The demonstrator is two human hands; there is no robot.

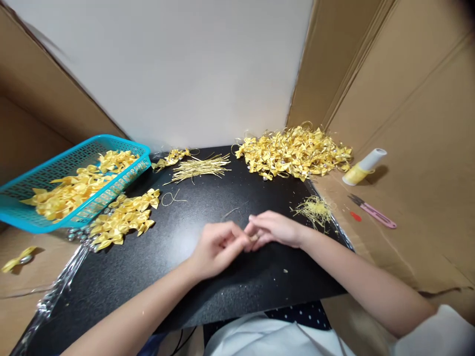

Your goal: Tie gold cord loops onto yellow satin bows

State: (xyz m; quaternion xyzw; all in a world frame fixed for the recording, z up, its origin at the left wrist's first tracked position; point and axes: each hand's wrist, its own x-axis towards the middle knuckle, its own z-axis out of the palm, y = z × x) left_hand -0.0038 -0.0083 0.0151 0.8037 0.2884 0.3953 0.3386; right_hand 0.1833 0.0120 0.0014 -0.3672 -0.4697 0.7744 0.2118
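Observation:
My left hand (221, 248) and my right hand (271, 230) meet over the middle of the black board (208, 291). The fingers of both are closed in a pinch, fingertips touching or nearly so; whatever they hold is too small and hidden to name. A thin strand (230, 212) lies on the board just beyond them. Yellow ribbon bows (124, 217) are spread to the left, beside silvery beads (78, 234). Gold ties (202, 167) lie in a bundle farther back, with a single looped tie (173, 199) in front of it.
A blue basket (35, 172) of yellow bows stands at the left. Finished-looking bows with beads (297, 152) are heaped at the back right. Yellow thread scraps (315, 211), a thread spool (365, 166), pink snips (377, 214) and a red piece (355, 216) lie right. Cardboard walls (408, 109) flank the board.

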